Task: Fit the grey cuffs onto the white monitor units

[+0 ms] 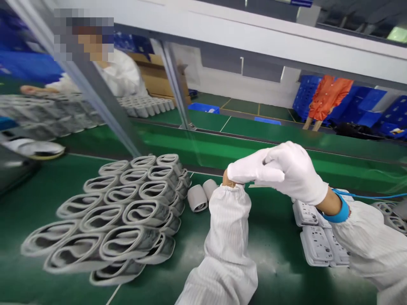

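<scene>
"White gloves [254, 167] holding anything?"
"Nothing: the right hand [295, 171] clenches the fingers of the left hand [246, 169], both apart from the grey oval bands [111, 216] stacked leftward on the green table [273, 262]."

You're holding both white-gloved hands up together, your left hand [254, 171] reaching across to meet your right hand [295, 171], which is curving over its fingertips. Your left arm [225, 241] is angling upward in a striped white sleeve [227, 220], and your right wrist [324, 202] is wearing a blue strap [339, 214].
</scene>
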A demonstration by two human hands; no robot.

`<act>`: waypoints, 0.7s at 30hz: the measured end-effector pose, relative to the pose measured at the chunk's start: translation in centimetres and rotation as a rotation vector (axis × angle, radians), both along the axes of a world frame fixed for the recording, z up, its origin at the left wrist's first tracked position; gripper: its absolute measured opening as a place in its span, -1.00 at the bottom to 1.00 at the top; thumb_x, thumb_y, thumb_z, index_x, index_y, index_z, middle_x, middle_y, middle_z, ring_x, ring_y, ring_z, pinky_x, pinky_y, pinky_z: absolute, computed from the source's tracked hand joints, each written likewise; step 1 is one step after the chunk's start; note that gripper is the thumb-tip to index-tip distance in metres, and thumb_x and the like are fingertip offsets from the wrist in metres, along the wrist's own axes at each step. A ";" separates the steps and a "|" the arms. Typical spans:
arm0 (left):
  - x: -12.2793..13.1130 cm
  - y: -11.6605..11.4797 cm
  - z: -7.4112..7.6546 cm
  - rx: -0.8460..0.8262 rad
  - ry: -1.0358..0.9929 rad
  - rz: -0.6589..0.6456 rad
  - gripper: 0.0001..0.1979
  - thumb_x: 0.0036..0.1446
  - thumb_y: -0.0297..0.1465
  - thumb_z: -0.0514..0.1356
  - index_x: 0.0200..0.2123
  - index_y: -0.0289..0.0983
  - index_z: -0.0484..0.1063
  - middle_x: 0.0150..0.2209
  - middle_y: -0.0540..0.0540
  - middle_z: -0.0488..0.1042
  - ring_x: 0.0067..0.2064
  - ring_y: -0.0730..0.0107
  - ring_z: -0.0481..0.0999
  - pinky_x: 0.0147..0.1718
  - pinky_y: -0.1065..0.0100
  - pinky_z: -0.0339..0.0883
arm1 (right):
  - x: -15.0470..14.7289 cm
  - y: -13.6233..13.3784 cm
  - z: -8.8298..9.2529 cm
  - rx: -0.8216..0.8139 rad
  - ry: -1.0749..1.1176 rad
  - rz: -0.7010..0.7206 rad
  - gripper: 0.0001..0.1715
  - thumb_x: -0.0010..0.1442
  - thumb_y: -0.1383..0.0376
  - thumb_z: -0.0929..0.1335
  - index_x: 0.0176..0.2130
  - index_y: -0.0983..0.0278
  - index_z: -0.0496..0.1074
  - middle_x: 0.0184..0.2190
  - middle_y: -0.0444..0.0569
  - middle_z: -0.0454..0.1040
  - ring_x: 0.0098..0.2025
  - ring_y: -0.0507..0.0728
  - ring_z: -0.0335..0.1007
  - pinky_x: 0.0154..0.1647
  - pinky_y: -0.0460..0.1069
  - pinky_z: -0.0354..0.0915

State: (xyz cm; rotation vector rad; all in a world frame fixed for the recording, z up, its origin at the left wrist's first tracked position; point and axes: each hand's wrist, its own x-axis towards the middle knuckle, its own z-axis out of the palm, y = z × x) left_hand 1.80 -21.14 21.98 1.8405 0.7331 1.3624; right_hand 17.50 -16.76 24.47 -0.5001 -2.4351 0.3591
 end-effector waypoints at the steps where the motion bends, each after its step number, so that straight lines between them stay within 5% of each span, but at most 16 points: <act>1: -0.2 -0.4 0.3 0.048 -0.029 0.069 -0.85 0.00 -0.29 0.36 -0.43 -0.22 0.50 -0.18 -0.08 0.61 0.02 -0.04 0.60 0.05 0.10 0.53 | -1.0 0.3 0.1 0.044 0.011 0.032 -0.66 0.09 0.14 0.56 -0.14 0.20 0.59 -0.08 0.12 0.58 0.11 0.41 0.48 0.17 0.18 0.42; 3: -0.8 -1.7 1.0 0.105 -0.135 0.308 -0.81 0.02 -0.33 0.37 -0.27 -0.24 0.55 -0.01 -0.10 0.59 0.15 -0.04 0.55 0.15 0.10 0.48 | -3.3 1.0 -0.1 0.161 0.110 0.084 -0.42 0.15 0.09 0.54 0.10 0.23 0.51 0.15 0.16 0.47 0.26 0.41 0.36 0.32 0.21 0.32; 5: -1.4 -3.4 1.5 0.117 -0.270 0.603 -0.57 0.04 -0.30 0.39 0.00 -0.24 0.52 0.05 -0.13 0.56 0.13 0.02 0.56 0.10 0.12 0.50 | -6.2 1.6 -1.2 0.247 0.270 0.117 -0.19 0.19 0.04 0.51 0.30 0.27 0.33 0.33 0.19 0.29 0.40 0.38 0.19 0.44 0.20 0.20; 8: -2.4 -5.8 2.0 0.128 -0.456 0.909 -0.39 0.01 -0.28 0.37 0.17 -0.19 0.45 -0.16 -0.10 0.54 -0.19 0.25 0.59 -0.20 0.28 0.53 | -10.9 1.7 -5.0 0.163 0.364 0.164 -0.23 0.32 0.10 0.42 0.37 0.32 0.21 0.37 0.19 0.22 0.47 0.29 0.08 0.52 0.14 0.08; 12: -3.7 -7.0 1.8 0.120 -0.558 1.009 -0.50 0.00 -0.26 0.32 0.07 -0.14 0.50 -0.30 -0.04 0.42 -0.43 0.46 0.42 -0.44 0.39 0.38 | -15.6 -0.6 -13.2 -0.267 -0.094 0.300 -0.26 0.28 0.13 0.46 0.37 0.09 0.30 0.48 -0.03 0.11 0.45 0.31 0.12 0.48 0.17 0.13; 15: -4.5 -6.2 1.2 0.045 -0.540 1.131 -0.40 -0.04 -0.25 0.36 0.12 -0.22 0.46 -0.28 -0.03 0.43 -0.47 0.51 0.38 -0.50 0.41 0.34 | -16.8 -2.5 -18.4 -0.436 -0.212 0.290 -0.56 0.38 0.21 0.35 0.21 0.15 0.47 0.27 0.02 0.44 0.28 0.31 0.38 0.32 0.19 0.31; 18: -5.6 -4.6 0.3 -0.061 -0.470 1.282 -0.31 -0.08 -0.25 0.39 0.17 -0.28 0.43 -0.20 -0.07 0.48 -0.48 0.55 0.37 -0.54 0.47 0.34 | -16.5 -2.8 -20.7 -0.507 -0.207 0.314 -0.56 0.40 0.15 0.36 0.22 0.15 0.47 0.24 0.00 0.48 0.27 0.28 0.40 0.29 0.15 0.33; 21: -7.1 -2.5 -1.1 -0.142 -0.447 1.358 -0.31 -0.09 -0.26 0.39 0.15 -0.27 0.43 -0.20 -0.05 0.50 -0.49 0.58 0.37 -0.58 0.50 0.35 | -15.5 -2.0 -20.9 -0.539 -0.192 0.344 -0.57 0.34 0.12 0.44 0.15 0.15 0.52 0.20 -0.05 0.53 0.24 0.22 0.42 0.30 0.08 0.31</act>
